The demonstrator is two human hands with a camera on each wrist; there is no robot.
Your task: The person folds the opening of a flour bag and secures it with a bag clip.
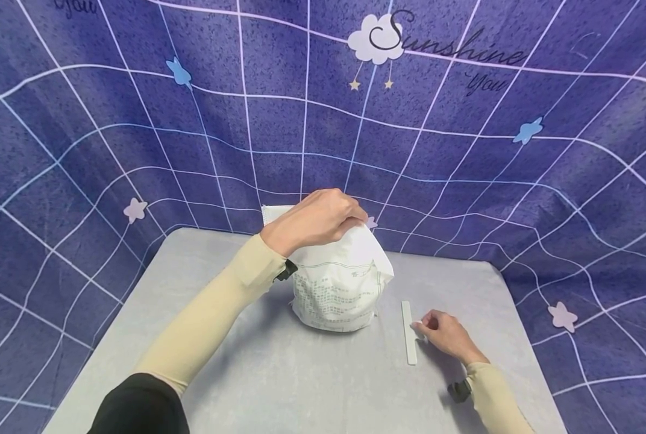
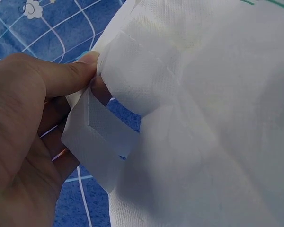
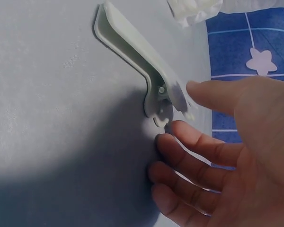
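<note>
A white fabric bag (image 1: 336,292) with green print stands upright, its bottom bulging, toward the back of the table. At its top, my left hand (image 1: 325,218) grips the edge; in the left wrist view the thumb presses on the fabric beside a cut-out handle opening (image 2: 125,113). To the right of the bag lies a long pale sealing clip (image 1: 408,333). My right hand (image 1: 445,333) is beside the clip, its thumb and fingertips on either side of the hinge end. In the right wrist view the clip (image 3: 144,49) shows two long arms slightly parted.
The grey table (image 1: 279,386) reaches back to a purple-blue curtain (image 1: 279,120) with grid lines, stars and clouds, which also hangs at both sides. A dark wrist camera (image 1: 460,390) sits on the right wrist.
</note>
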